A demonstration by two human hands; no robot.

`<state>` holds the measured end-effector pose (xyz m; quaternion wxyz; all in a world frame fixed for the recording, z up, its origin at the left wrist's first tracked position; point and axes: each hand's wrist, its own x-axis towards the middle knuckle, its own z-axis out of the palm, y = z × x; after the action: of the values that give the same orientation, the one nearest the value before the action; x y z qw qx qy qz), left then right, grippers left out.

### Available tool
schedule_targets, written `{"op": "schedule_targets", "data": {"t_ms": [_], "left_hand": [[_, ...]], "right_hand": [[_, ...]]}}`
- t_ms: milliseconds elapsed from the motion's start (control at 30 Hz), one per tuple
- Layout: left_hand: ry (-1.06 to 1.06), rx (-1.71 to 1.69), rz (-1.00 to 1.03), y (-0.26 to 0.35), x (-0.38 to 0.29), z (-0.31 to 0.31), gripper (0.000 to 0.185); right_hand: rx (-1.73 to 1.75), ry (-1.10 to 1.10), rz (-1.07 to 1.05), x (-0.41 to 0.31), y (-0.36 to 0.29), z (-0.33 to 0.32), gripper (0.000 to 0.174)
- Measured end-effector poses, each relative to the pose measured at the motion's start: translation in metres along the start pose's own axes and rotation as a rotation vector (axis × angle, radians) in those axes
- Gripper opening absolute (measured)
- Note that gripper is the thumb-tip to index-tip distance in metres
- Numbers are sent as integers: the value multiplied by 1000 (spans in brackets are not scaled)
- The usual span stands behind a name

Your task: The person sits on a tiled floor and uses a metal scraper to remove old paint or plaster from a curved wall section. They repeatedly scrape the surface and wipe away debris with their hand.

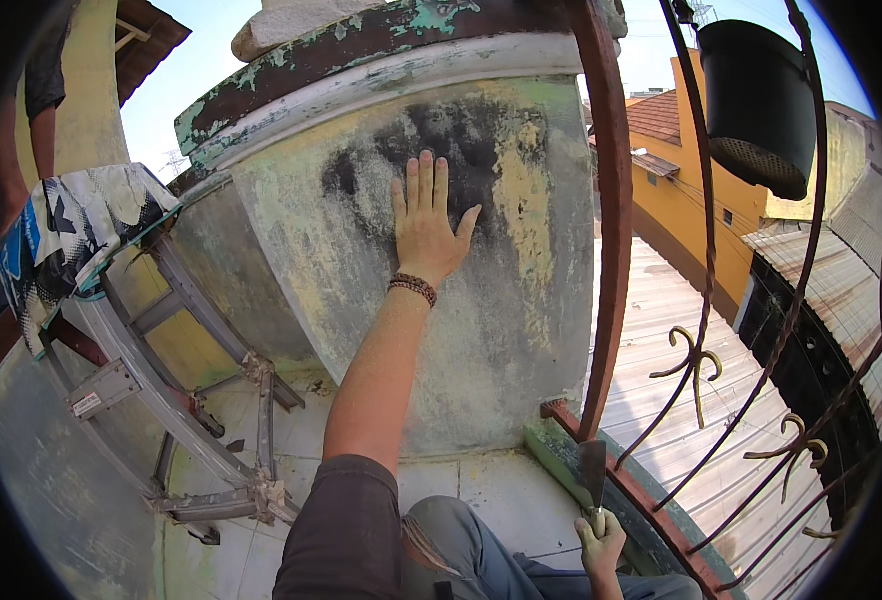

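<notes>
My left hand (431, 225) lies flat with fingers spread against a weathered masonry wall (478, 337), over a dark patch where paint is worn off; a braided bracelet (413, 287) circles the wrist. Low at the right, my right hand (602, 538) grips the handle of a paint scraper (593, 472), its blade pointing up beside the iron railing's foot. Yellowish and green paint remains in patches on the wall. Above, a ledge (381, 56) has flaking dark and green paint.
At left stands a metal folding ladder (163, 405) with a printed cloth (103, 214) over its top; another person's arm (42, 139) is beyond it. A rusty railing post (610, 225) and twisted bars edge the right side, with a black pot (757, 105) hanging there and corrugated roofing (658, 322) below.
</notes>
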<state>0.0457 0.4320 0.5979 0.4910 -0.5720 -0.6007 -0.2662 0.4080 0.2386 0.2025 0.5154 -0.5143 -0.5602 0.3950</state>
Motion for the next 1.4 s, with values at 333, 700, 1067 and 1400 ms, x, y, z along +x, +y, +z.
{"op": "schedule_targets", "data": {"t_ms": [333,700,1067,1400], "left_hand": [[-565,-94,6,-3,-199,6,77],[-273,44,350,-4,-74,10,66],[-42,72,358,97,8,35,65],[-519,42,440,45,-180,53,63]], "right_hand": [[-225,400,-750,180,-288,4,39],[-266,434,-833,272,-358,35,25],[-132,424,-929,277,-343,44,26],[-197,436,-768,279,-348,39,41]]}}
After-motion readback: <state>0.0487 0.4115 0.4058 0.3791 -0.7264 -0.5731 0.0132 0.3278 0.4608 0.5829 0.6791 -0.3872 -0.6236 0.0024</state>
